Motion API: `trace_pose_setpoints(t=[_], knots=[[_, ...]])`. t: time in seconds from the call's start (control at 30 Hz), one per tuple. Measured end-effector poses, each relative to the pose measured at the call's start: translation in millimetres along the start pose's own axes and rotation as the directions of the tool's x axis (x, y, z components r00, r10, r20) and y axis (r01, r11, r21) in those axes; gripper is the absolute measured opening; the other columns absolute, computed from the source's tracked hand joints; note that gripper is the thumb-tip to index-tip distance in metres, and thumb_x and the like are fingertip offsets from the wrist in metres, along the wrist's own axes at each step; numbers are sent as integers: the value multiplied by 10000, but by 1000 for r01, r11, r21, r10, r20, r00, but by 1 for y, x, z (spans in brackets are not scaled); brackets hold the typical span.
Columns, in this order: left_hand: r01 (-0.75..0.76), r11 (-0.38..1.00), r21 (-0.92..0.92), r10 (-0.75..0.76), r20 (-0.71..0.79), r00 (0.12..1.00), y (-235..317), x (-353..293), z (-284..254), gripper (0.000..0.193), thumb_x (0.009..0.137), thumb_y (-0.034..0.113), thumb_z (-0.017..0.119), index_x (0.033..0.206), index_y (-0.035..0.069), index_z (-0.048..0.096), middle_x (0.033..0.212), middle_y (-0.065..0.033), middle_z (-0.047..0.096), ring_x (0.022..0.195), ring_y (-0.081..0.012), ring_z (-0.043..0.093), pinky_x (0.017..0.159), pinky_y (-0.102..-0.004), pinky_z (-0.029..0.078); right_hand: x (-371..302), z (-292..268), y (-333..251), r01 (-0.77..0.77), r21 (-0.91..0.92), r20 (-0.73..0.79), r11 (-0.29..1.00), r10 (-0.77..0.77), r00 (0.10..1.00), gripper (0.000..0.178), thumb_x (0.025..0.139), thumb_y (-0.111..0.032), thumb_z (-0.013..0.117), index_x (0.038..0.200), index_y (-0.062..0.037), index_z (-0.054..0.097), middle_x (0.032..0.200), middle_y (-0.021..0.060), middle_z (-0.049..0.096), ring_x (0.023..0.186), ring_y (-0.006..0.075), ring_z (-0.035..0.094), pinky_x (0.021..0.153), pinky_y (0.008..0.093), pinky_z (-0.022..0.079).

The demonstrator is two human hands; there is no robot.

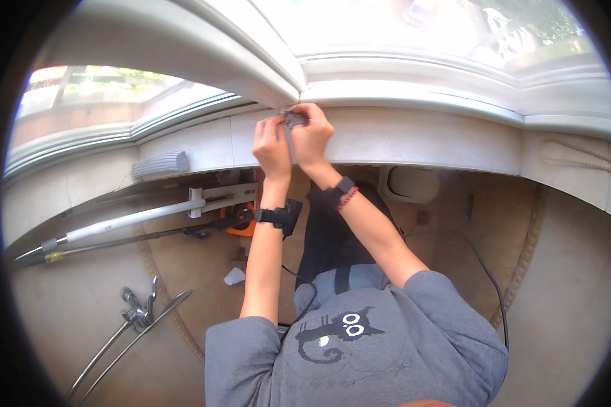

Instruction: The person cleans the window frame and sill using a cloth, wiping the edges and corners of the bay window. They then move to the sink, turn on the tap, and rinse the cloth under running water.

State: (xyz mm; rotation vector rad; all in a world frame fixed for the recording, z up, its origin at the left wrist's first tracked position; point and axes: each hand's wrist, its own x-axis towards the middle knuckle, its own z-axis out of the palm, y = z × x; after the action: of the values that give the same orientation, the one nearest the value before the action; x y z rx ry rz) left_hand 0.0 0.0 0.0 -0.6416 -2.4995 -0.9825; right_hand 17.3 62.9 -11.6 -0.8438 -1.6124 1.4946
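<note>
A small, crumpled grey cloth (294, 120) is bunched up between my two hands, close to the corner where the white window frame (288, 81) meets the sill (400, 136). My left hand (271, 150) is closed, its fingertips pinching the left side of the cloth. On the other side, my right hand (313, 139) has its fingers curled round the cloth. Both arms reach forward over the sill's near edge. Part of the cloth is hidden behind my fingers.
On the sill's left lies a grey ribbed block (160, 165). Below it are a white pole (136, 218) and an orange object (241, 224). A metal clamp stand (139, 313) stands at lower left. A white rounded container (409, 183) sits under the sill, and a dark cable (489, 271) runs at right.
</note>
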Motion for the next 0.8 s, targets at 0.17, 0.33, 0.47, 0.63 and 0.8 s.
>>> trace_pose_setpoints(t=[0.17, 0.33, 0.47, 0.63, 0.8], knots=[[76, 996, -53, -76, -6, 997, 1, 10, -8, 120, 759, -34, 584, 829, 33, 656, 794, -109, 631, 691, -270, 615, 624, -345, 483, 0, 7, 1, -23, 103, 45, 994, 19, 999, 241, 639, 110, 465, 796, -9, 603, 759, 128, 627, 667, 231, 614, 620, 323, 490], [92, 944, -316, -58, 115, 992, 39, -4, 10, 123, 780, -8, 584, 882, 50, 621, 860, -118, 611, 757, -297, 610, 656, -372, 487, 22, -47, -7, 164, -15, -23, 986, -164, 986, 256, 645, 116, 494, 828, -12, 619, 807, 98, 632, 720, 206, 612, 679, 305, 498], [-3, 910, -414, 52, 107, 993, 66, -3, 18, 205, 787, -24, 599, 982, 40, 599, 866, -107, 629, 721, -239, 639, 644, -314, 508, 38, -70, -36, 292, -212, -54, 933, -309, 949, 289, 663, 97, 553, 913, -26, 626, 887, 106, 647, 818, 262, 609, 759, 342, 485], [149, 905, -399, -130, 74, 989, 50, -1, 5, 219, 807, -3, 594, 1024, 26, 590, 879, -117, 649, 722, -209, 650, 637, -301, 519, 42, -46, -27, 578, -411, 228, 704, -535, 814, 295, 659, 57, 539, 912, -55, 642, 912, 93, 661, 870, 295, 596, 778, 371, 458], [180, 938, -296, -186, 9, 982, 20, -4, -26, 173, 855, 68, 582, 1019, 14, 591, 835, -109, 658, 717, -193, 647, 629, -298, 520, 33, -31, -31, 518, -337, 210, 786, -473, 855, 265, 655, 55, 539, 880, -55, 627, 835, 105, 640, 822, 297, 584, 764, 381, 450]])
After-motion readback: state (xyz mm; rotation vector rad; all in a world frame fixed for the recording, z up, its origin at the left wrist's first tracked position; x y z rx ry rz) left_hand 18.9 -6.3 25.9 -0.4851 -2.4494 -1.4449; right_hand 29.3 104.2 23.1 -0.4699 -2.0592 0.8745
